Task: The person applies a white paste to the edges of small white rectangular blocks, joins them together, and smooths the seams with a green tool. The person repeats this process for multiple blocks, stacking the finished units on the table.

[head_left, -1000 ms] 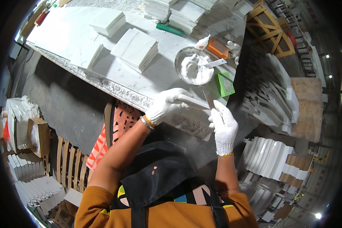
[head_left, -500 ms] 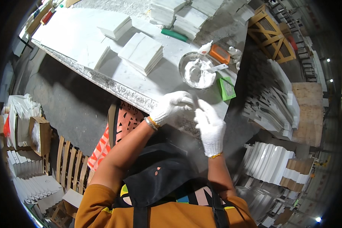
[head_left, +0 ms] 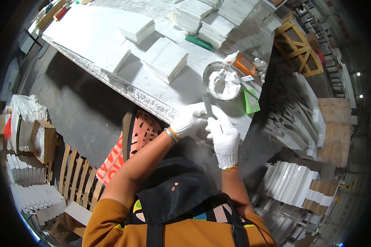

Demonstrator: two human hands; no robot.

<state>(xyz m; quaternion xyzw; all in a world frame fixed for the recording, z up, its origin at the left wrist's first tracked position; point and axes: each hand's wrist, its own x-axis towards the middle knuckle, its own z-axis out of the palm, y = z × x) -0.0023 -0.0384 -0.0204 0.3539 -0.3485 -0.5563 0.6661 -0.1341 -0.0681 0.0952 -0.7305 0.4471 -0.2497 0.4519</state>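
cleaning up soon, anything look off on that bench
The near bench edge looks odd: rough, speckled grey-white against the smooth top; I can't tell if that's damage. The tile stack just left of the bowl has staggered edges.

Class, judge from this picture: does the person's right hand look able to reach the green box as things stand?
Probably yes: only tabletop shows between the right hand and the green box. However, the hand holds a thin flat tool, which may hinder grasping.
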